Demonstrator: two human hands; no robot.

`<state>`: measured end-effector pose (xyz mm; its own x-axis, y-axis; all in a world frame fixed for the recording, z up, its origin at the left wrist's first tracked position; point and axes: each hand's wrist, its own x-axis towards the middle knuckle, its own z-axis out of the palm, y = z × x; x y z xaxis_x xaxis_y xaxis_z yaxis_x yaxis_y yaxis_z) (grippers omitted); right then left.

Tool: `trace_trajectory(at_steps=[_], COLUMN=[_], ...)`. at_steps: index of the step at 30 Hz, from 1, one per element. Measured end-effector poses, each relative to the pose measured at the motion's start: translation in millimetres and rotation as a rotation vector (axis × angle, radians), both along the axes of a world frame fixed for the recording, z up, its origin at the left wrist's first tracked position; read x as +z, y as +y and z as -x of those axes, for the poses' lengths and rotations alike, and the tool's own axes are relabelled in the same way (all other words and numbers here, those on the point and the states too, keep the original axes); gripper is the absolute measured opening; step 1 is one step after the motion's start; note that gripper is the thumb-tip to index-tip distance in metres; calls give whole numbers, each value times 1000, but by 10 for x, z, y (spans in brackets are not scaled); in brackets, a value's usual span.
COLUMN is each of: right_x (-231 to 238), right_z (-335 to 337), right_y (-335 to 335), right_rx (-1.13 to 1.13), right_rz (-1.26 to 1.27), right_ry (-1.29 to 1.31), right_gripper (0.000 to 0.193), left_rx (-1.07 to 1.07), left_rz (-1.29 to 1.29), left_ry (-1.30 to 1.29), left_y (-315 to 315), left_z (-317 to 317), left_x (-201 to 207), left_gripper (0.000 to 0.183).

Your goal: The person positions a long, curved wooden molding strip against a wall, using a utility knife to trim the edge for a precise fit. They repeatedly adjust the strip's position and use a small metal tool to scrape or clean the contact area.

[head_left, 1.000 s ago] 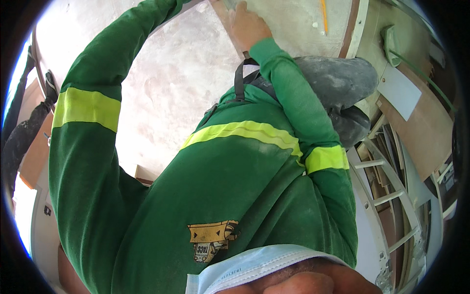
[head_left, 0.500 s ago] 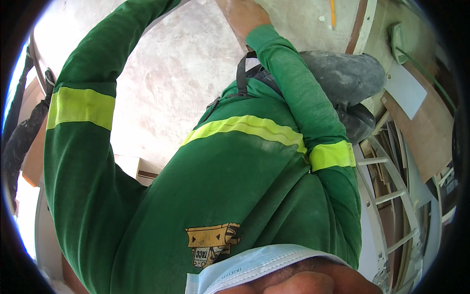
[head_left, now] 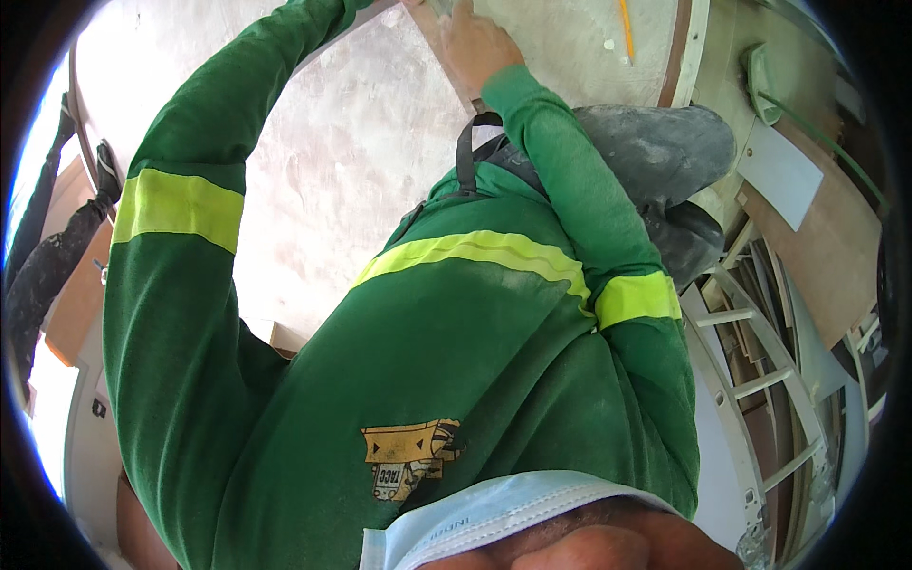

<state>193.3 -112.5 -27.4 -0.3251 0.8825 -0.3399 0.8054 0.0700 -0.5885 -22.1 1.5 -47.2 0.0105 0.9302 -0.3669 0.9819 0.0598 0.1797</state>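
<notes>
The right hand [head_left: 478, 47] is back-up over a brown strip [head_left: 435, 43], its index finger stretched forward and the others bent. A greyish thing [head_left: 443, 6] shows by that fingertip, cut off by the upper edge; whether the hand grasps it or only touches it, I cannot tell. The left hand lies out of view past the end of the left sleeve [head_left: 204, 104], so I cannot tell its state.

The strip runs slantwise beneath the right hand, and its near end comes out just beside the wrist. To the left of that hand, between it and the left sleeve, spreads a pale panel [head_left: 323, 161] with pinkish smears. To the right of the hand, a pencil [head_left: 627, 33] lies on a similar pale surface, near a small white spot [head_left: 609, 45]; past them runs a darker brown band [head_left: 676, 57].

Closer to the body than the right hand are a black strap [head_left: 465, 161] and, to the right of the right sleeve [head_left: 570, 152], a dusty grey trouser leg [head_left: 655, 147]. Well apart on the hand's right are a white sheet [head_left: 781, 173], a brown board [head_left: 826, 256] partly under it, and a ladder [head_left: 758, 383]. Far left, beyond the left sleeve, another person's dark leg [head_left: 59, 252] shows.
</notes>
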Motion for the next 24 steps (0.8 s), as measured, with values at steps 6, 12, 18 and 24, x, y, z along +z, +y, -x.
trace_trajectory(at_steps=[6, 12, 18, 24], right_x=[-707, -193, -18, 99], right_z=[116, 42, -97, -55], right_y=[-42, -32, -136, -42], right_rx=[80, 11, 28, -15], right_rz=[-252, -88, 161, 43], right_ry=[56, 7, -12, -49], right_gripper=[38, 45, 34, 33], left_rx=[-20, -12, -9, -11], left_rz=[-33, -25, 69, 38], left_ry=[-23, 4, -18, 15], left_y=[-31, -19, 31, 72], left_z=[40, -135, -132, -54], left_x=[7, 140, 271, 101], left_gripper=[141, 134, 141, 146])
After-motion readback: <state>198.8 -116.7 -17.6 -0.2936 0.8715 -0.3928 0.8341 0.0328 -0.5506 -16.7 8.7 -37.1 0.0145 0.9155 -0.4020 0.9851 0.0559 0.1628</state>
